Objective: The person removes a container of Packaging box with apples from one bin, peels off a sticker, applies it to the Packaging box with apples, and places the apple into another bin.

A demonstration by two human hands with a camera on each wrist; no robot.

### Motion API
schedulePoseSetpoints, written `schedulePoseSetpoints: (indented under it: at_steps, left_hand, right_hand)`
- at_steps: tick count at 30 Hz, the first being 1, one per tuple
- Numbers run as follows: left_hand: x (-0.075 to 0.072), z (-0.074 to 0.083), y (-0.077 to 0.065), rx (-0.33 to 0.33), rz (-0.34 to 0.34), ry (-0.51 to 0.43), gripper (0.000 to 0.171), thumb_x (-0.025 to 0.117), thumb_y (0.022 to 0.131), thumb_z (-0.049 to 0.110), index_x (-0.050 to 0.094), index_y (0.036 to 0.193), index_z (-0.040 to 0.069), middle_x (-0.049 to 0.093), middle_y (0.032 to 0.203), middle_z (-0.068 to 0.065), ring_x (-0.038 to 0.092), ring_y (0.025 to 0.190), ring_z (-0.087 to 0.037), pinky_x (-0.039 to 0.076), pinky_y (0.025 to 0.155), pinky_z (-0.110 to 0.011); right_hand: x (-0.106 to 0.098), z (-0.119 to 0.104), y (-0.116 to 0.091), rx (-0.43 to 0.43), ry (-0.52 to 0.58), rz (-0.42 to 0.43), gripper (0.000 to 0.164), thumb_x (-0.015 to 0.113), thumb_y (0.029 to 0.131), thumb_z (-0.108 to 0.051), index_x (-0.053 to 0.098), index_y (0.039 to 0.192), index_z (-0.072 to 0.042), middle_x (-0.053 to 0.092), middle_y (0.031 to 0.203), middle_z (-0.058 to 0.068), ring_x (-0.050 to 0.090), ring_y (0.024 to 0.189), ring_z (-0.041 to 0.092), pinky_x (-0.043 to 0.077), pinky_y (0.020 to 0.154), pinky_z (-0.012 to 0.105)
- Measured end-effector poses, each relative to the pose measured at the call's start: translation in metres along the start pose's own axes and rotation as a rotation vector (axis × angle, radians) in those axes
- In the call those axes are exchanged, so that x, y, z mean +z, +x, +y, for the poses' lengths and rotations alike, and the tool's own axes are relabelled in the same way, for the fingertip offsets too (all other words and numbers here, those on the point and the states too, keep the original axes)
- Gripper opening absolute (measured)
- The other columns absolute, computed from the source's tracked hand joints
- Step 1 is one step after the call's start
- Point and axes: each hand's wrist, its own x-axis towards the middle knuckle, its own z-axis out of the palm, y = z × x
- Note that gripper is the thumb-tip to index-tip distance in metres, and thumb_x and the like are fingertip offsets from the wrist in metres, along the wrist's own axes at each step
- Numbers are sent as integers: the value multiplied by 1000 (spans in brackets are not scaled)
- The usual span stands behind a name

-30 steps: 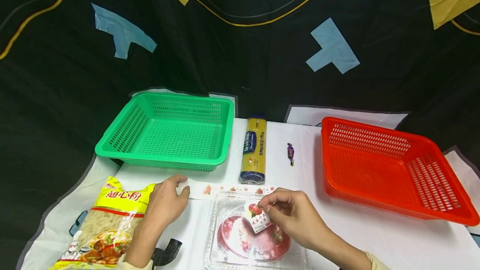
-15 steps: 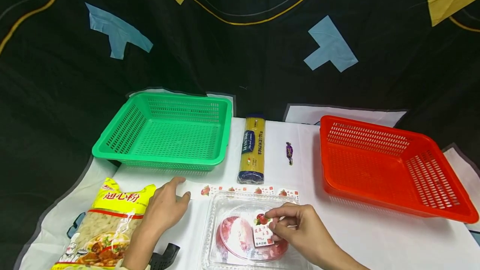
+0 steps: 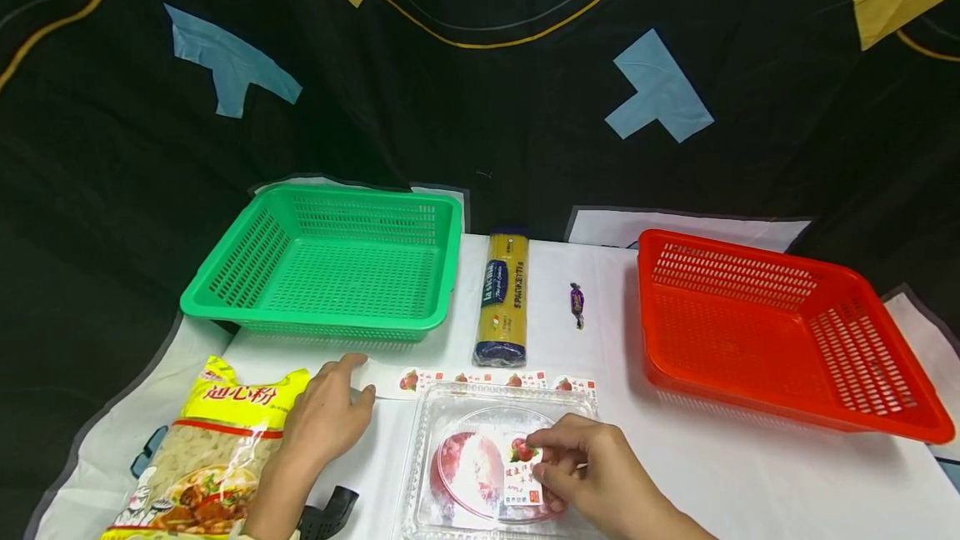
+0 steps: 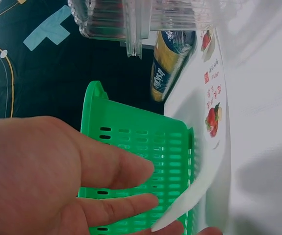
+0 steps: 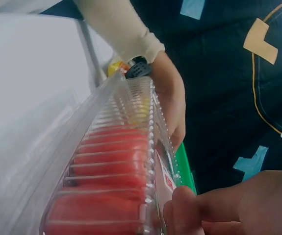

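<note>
A clear plastic clamshell box (image 3: 422, 515) with red fruit inside stands shut on the white table. Over its lid, my right hand (image 3: 603, 473) pinches the right edge of a white apple-printed sticker (image 3: 519, 477). The sticker lies at the lid; whether it is fully flat there cannot be told. In the right wrist view, the fingertips (image 5: 184, 203) are at the lid's edge beside the sticker. A strip of similar stickers (image 3: 457, 380) runs behind the box. My left hand (image 3: 327, 411) is by its left end; in the left wrist view, the strip's end (image 4: 192, 193) crosses its loose fingers.
A yellow noodle bag (image 3: 217, 440) lies at the left, beside my left forearm. Behind stand a green basket (image 3: 352, 273) and, at right, a red basket (image 3: 735, 357). Between them lie a spaghetti pack (image 3: 504, 298) and a purple-wrapped candy (image 3: 577, 305).
My right hand has moved down and slightly right with the sticker, which has turned upright and come down to the lid. The left hand has stayed nearly in place.
</note>
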Motion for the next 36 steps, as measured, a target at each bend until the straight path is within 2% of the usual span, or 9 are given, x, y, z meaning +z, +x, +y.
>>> schedulePoseSetpoints:
  at_steps: [6, 11, 13, 17, 21, 26, 33, 35, 36]
  left_hand:
    - [-2, 1, -3, -1, -4, 17, 47, 60, 92, 17, 53, 136, 3, 52, 129, -27, 59, 101, -49, 47, 74, -59]
    - [-4, 4, -8, 11, 17, 31, 47, 60, 92, 16, 54, 136, 4, 49, 134, -26, 58, 104, -52, 47, 75, -61]
    - [-5, 8, -12, 35, 43, 25, 45, 60, 91, 15, 55, 135, 4, 51, 133, -25, 58, 104, -51, 47, 75, -61]
    - [-2, 18, -25, 82, 59, -25, 51, 63, 92, 18, 50, 141, 12, 56, 131, -18, 65, 92, -35, 49, 71, -53]
    - [4, 30, -41, 99, -22, -160, 67, 63, 96, 23, 30, 154, 29, 55, 135, -12, 63, 84, -13, 49, 69, -42]
    - [11, 35, -58, 144, -172, -373, 71, 62, 98, 30, 20, 153, 48, 43, 149, -6, 63, 85, -6, 51, 72, -33]
    - [18, 25, -67, 281, -347, -485, 63, 61, 98, 33, 32, 154, 33, 38, 152, -8, 61, 69, -4, 50, 65, -27]
    - [20, 24, -66, 292, -394, -523, 61, 61, 98, 33, 35, 153, 29, 47, 144, -9, 53, 56, -2, 48, 56, -24]
    - [21, 23, -66, 285, -413, -537, 61, 62, 98, 34, 37, 153, 30, 57, 130, -8, 48, 50, -1, 46, 51, -23]
  right_hand:
    - [1, 0, 2, -113, -195, 3, 30, 74, 74, 8, 75, 98, -10, 52, 73, -16, 48, 61, -3, 45, 49, 18]
    - [3, -2, 3, -129, -312, -2, 27, 76, 74, 4, 75, 97, -11, 47, 72, -18, 46, 60, -4, 42, 53, 15]
    - [3, -3, 4, -128, -351, 1, 27, 77, 74, 2, 75, 98, -11, 46, 72, -19, 45, 61, -5, 41, 54, 14]
    - [4, -6, 3, -135, -430, -2, 27, 80, 75, -4, 73, 100, -12, 45, 73, -17, 42, 61, -5, 38, 54, 12]
    - [4, -9, 1, -89, -530, -39, 27, 81, 78, -16, 73, 104, -16, 42, 73, -16, 38, 58, -5, 33, 49, 14]
    - [5, -9, 0, -34, -632, -56, 29, 82, 79, -27, 75, 107, -22, 41, 74, -16, 35, 55, -4, 28, 45, 17]
    - [4, -7, -1, -32, -649, -52, 30, 81, 78, -32, 75, 106, -25, 39, 72, -18, 34, 55, -5, 28, 44, 17]
    - [3, -7, -1, -46, -651, -40, 29, 82, 78, -33, 75, 106, -25, 40, 71, -18, 35, 55, -5, 29, 44, 17]
    - [2, -8, 0, -45, -649, -41, 28, 82, 78, -33, 75, 105, -26, 40, 71, -18, 35, 55, -5, 29, 45, 17]
